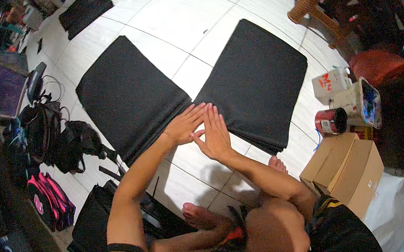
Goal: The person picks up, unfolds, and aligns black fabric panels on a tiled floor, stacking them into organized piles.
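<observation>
Two stacks of flat black fabric pieces lie on the floor in front of me. The left stack (127, 94) is set at an angle, its right edge toward my hands. The right stack (258, 80) is larger, with several layers showing along its near edge. My left hand (185, 125) rests with fingers stretched out at the near right corner of the left stack. Beside it, my right hand (216, 137) is also flat, its fingertips at the near left corner of the right stack. The fingers of both hands come together in a point, and nothing is visible in either hand.
More black fabric (86, 11) lies at the far left, and another dark pile (92, 218) sits by my left leg. Black bags (78, 143) and a pink-and-black item (51, 201) are at left. Cardboard boxes (343, 166), a red can (330, 120) and white containers (331, 85) stand at right.
</observation>
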Demonstrator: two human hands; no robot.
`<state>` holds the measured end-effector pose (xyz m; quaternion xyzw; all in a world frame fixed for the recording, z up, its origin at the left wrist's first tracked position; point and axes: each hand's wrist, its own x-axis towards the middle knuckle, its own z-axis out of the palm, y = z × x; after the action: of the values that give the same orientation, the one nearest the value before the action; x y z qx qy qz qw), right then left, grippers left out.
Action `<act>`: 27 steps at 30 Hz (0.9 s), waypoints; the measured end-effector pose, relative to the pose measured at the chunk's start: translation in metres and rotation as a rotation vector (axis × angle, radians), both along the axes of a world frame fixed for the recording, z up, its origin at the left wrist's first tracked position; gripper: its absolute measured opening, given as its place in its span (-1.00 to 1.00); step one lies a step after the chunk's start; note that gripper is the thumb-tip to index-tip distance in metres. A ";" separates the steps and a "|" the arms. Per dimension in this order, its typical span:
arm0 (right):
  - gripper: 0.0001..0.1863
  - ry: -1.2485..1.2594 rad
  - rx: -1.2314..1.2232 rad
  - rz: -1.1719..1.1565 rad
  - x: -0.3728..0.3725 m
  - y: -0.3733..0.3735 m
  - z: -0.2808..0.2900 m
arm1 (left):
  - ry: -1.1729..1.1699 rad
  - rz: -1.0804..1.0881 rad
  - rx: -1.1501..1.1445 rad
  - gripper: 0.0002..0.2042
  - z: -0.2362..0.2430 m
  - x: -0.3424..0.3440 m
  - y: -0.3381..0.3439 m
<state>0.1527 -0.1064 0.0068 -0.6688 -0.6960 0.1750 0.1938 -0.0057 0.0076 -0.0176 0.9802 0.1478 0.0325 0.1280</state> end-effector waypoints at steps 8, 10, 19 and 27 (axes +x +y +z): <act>0.13 -0.141 -0.227 -0.134 0.070 -0.092 0.001 | -0.067 0.006 -0.126 -0.30 0.006 0.006 -0.001; 0.13 -0.184 -0.278 -0.168 0.091 -0.120 0.003 | 0.002 0.034 -0.092 -0.32 0.006 0.005 -0.003; 0.04 -0.321 -0.408 -0.416 0.129 -0.160 0.019 | -0.026 0.063 -0.110 -0.34 0.006 0.003 -0.003; -0.60 0.320 -0.006 -0.766 0.187 -0.159 -0.010 | -0.587 0.701 -0.463 -0.64 0.048 0.034 -0.010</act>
<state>0.3396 -0.2651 -0.0034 -0.8445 -0.3573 0.1940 0.3485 0.0284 -0.0020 0.0305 0.7672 0.4288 0.3137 0.3594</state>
